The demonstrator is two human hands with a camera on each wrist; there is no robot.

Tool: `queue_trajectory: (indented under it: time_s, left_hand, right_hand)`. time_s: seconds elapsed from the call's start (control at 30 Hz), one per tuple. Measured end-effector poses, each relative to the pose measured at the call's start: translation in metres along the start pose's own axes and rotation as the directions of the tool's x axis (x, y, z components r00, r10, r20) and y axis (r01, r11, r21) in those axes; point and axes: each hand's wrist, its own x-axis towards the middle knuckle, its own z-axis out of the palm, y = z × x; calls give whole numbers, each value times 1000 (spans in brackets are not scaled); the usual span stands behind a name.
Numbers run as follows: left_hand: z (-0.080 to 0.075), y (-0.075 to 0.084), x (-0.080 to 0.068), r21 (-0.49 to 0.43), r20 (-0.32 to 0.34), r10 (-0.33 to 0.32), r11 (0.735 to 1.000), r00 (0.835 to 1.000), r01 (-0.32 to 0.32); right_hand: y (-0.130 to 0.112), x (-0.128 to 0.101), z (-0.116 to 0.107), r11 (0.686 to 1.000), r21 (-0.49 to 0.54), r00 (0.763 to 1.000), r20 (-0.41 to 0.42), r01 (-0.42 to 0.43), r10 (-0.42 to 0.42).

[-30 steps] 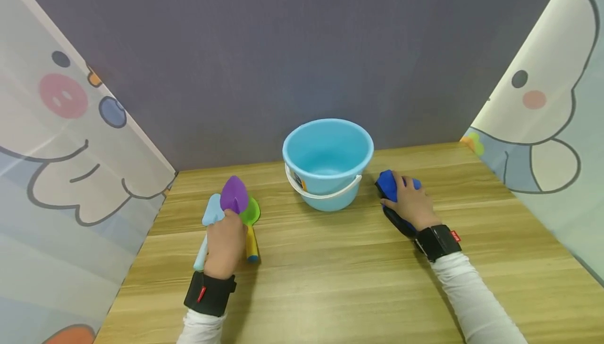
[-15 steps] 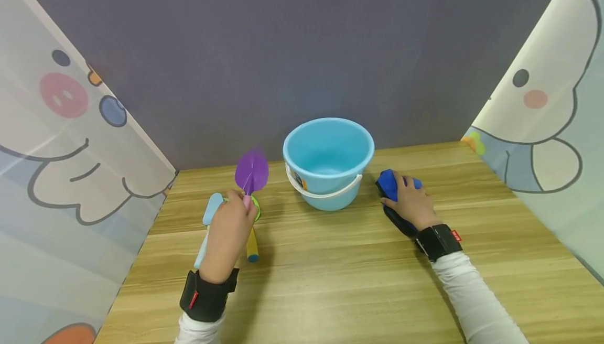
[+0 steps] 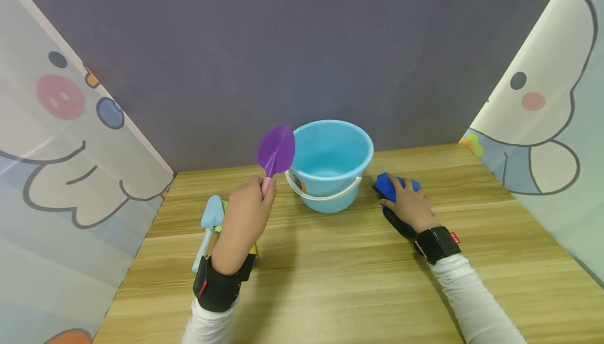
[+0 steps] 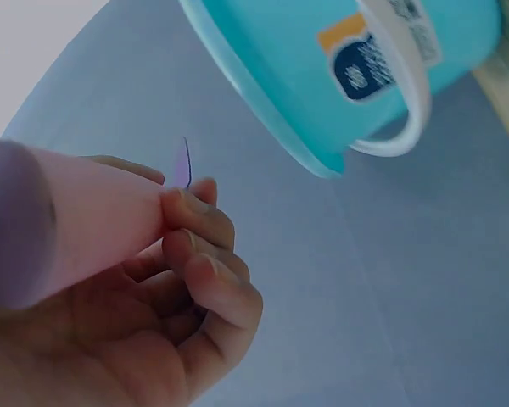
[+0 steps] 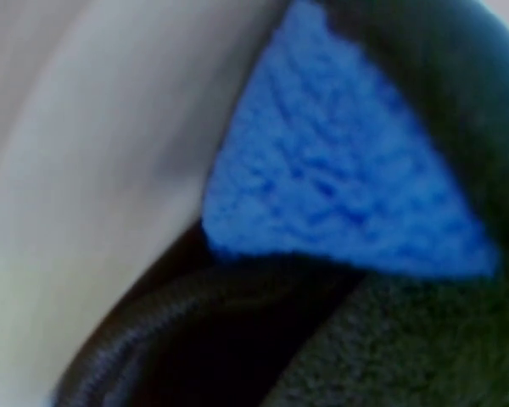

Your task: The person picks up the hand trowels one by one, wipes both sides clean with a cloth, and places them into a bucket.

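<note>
My left hand (image 3: 245,218) grips the pink handle (image 4: 68,229) of a purple toy shovel (image 3: 276,152) and holds it in the air, blade up, just left of the light blue bucket (image 3: 329,163). The bucket (image 4: 339,76) stands upright with its white handle hanging down the front. My right hand (image 3: 409,203) rests on a blue and black soft thing (image 3: 388,186) on the table to the right of the bucket. In the right wrist view only blue fleece (image 5: 339,186) and black fabric show.
A pale blue toy shovel (image 3: 209,221) and another toy with a yellow and blue handle lie on the wooden table (image 3: 340,281) under my left arm. Cartoon-printed panels close in the left and right sides, and a grey wall stands behind the bucket.
My left hand has lifted the purple shovel off the other toys and carried it up and to the right, close to the bucket's rim. The right hand has stayed on the blue thing.
</note>
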Motion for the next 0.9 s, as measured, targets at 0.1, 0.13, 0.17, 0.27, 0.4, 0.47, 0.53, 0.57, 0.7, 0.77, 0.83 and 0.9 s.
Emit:
queue_trajectory:
  time_s: [0.1, 0.13, 0.17, 0.27, 0.4, 0.47, 0.53, 0.57, 0.7, 0.77, 0.83, 0.9]
  left_hand:
    - [3, 7, 2, -31, 4, 13, 999, 1000, -13]
    - [5, 9, 3, -40, 10, 15, 999, 1000, -15]
    - [7, 11, 4, -50, 16, 16, 999, 1000, -15]
    - [12, 16, 8, -77, 21, 25, 997, 999, -24]
    - [15, 22, 12, -99, 3, 49, 994, 999, -48]
    - [16, 23, 14, -96, 0, 57, 994, 998, -57]
    - [16, 24, 14, -91, 1, 58, 994, 998, -57]
    - [16, 23, 14, -87, 1, 59, 995, 998, -58]
    - [17, 21, 13, -68, 8, 61, 996, 998, -60]
    - [17, 19, 12, -56, 8, 59, 997, 998, -59]
    - [16, 18, 12, -47, 8, 60, 997, 998, -60]
    - [15, 17, 11, -47, 8, 66, 997, 998, -65]
  right_hand:
    - [-1, 2, 0, 1000, 4, 999, -24, 25, -25]
    - [-1, 2, 0, 999, 2, 999, -35, 35, -35]
    - [-1, 2, 1, 999, -4, 998, -46, 49, -49]
    - [-2, 1, 1, 996, -27, 993, -80, 80, -82]
    - [-6, -2, 3, 992, -59, 986, -111, 115, -121]
    - [-7, -2, 4, 989, -70, 982, -129, 130, -138]
    - [-8, -3, 5, 986, -80, 977, -144, 146, -156]
    - [-8, -3, 5, 984, -85, 975, -148, 155, -166]
    - [-9, -3, 7, 980, -86, 968, -158, 181, -192]
    - [-10, -2, 8, 977, -86, 965, -163, 193, -205]
    - [-11, -2, 8, 977, -83, 963, -166, 198, -210]
    - [-13, 0, 9, 978, -73, 964, -166, 198, -207]
